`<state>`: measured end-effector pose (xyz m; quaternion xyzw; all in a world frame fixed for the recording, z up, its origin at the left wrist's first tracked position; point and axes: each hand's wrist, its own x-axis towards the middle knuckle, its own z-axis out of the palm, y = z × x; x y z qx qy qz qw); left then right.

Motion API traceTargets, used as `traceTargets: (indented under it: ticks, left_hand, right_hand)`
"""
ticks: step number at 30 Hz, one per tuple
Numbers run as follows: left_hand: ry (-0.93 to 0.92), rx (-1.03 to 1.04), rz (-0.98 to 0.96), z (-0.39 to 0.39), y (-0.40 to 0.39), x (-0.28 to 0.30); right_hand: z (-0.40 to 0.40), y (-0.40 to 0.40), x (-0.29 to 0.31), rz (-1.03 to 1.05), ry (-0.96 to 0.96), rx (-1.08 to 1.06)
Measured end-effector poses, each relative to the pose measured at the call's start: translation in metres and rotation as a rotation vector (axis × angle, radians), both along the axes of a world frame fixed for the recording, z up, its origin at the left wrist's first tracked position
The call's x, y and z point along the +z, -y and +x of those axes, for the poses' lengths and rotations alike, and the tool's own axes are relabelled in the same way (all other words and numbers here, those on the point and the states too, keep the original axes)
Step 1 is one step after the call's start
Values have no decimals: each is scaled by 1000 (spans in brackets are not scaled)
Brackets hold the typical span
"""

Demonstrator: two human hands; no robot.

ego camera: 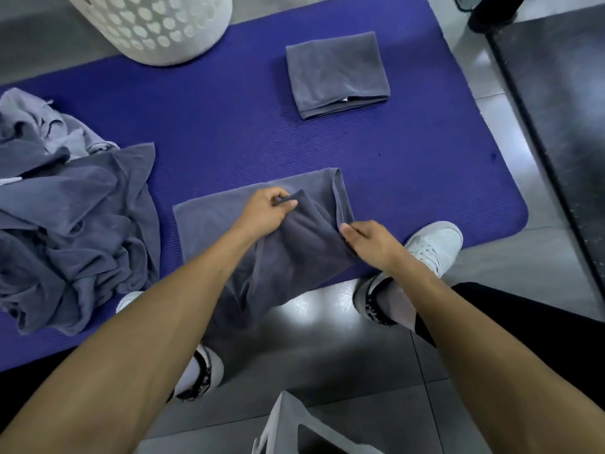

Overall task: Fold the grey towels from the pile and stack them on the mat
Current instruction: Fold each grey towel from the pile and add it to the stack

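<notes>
both hands, the left hand (265, 209) and the right hand (366, 241), pinched corners of the grey towel (209, 217) spread on the near edge of the mat (229, 132), apparently to fold it over before stacking it on the folded towel (337, 73) farther up the mat.

white perforated laundry basket (154, 26), white sneakers (432, 245), grey tiled floor (327, 371)

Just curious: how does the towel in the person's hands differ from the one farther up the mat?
The towel in hand is partly folded, lifted and pinched by the left hand and right hand; it overhangs the mat. The far towel lies flat, squarely folded, untouched. Both are grey.
</notes>
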<state>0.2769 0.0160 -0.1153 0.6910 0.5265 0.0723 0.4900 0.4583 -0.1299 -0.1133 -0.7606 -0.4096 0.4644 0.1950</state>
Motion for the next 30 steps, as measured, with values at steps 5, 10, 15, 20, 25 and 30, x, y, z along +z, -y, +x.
traceTargets:
  ticks: [5,10,15,20,25,30]
  left_hand:
    - [-132,-56,-1,-3,0,-42]
    - [-109,-66,53,-2,-7,-56]
    - [-65,-87,26,-2,-14,-59]
    - [-16,-106,-3,9,-19,-57]
    - [-87,-202,74,33,-43,-59]
    - [-145,-245,128,68,-71,-67]
  right_hand:
    - [19,-18,-38,-127,91,-118]
    - [24,-45,-56,-161,193,-67]
    - [23,-50,-69,-171,288,-33]
    - [37,-34,-75,-120,269,-175]
    - [33,-23,-67,14,39,-241]
    - [27,-11,-60,-48,-55,-120]
